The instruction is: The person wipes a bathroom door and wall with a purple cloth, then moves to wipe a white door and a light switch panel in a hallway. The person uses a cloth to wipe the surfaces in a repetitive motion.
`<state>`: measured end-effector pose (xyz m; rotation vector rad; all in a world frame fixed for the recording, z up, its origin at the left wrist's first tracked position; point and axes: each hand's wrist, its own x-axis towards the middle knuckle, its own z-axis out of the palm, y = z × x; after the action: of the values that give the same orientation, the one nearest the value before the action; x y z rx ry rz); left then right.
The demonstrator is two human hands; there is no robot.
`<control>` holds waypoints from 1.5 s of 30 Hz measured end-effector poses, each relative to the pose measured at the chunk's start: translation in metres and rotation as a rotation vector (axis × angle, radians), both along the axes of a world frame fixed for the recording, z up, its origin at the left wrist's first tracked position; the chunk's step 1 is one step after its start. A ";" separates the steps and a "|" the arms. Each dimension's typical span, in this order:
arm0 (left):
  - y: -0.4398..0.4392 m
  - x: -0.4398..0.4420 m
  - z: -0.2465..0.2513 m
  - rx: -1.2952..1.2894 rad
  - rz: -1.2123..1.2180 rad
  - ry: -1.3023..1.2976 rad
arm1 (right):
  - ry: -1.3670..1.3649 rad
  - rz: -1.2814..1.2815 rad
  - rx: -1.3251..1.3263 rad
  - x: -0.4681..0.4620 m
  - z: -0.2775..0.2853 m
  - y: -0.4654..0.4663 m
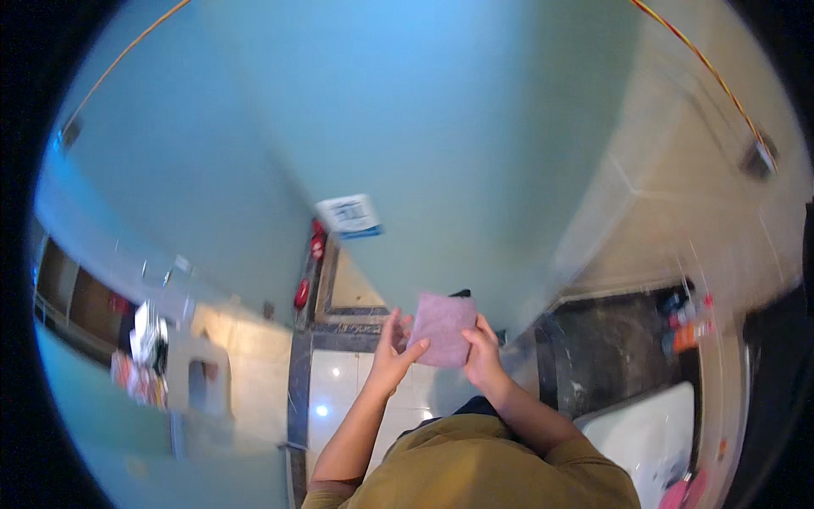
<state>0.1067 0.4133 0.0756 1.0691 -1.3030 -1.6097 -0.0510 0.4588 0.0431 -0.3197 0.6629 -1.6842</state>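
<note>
A folded pink cloth (443,329) is held up in front of my body, roughly square in shape. My right hand (484,350) grips its right edge, thumb on the near face and the other fingers mostly hidden behind. At the lower left corner, the thumb of my left hand (395,350) lies on the cloth, while the other fingers of that hand are spread beside its left edge. Whether those fingers touch the back of the cloth is hidden.
A white washbasin (648,439) and a dark stone counter (617,356) with bottles (690,334) stand at the right. On the left is a pale plastic chair (219,375). Ahead, a wall bears a printed notice (350,215); white tiles (337,382) cover the floor.
</note>
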 end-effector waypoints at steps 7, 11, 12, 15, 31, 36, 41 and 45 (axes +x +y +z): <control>0.070 0.106 0.007 0.094 0.342 0.272 | 0.253 0.302 -0.077 0.099 0.008 -0.001; 0.105 0.155 0.006 -0.036 0.654 0.462 | 0.195 0.635 -0.128 0.160 0.010 0.001; 0.114 0.167 0.006 -0.054 0.726 0.454 | 0.243 0.681 -0.118 0.178 0.009 0.002; 0.136 0.203 0.001 -0.046 0.880 0.476 | 0.355 0.952 -0.154 0.220 0.004 0.007; 0.076 0.298 0.037 -0.426 1.004 -0.441 | 0.899 0.961 -1.040 0.353 0.060 -0.118; 0.015 0.334 0.051 -0.446 0.960 -0.562 | 0.801 1.071 -0.991 0.386 0.061 -0.180; -0.034 0.358 0.059 -0.367 0.903 -0.503 | 0.778 1.237 -1.021 0.415 0.063 -0.242; -0.064 0.375 0.057 -0.420 0.921 -0.597 | 0.857 1.256 -1.058 0.431 0.056 -0.274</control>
<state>0.4815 0.3494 0.1325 1.6014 -1.1428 -0.3234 0.3802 0.1845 0.0989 -1.8268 -0.0253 -0.4397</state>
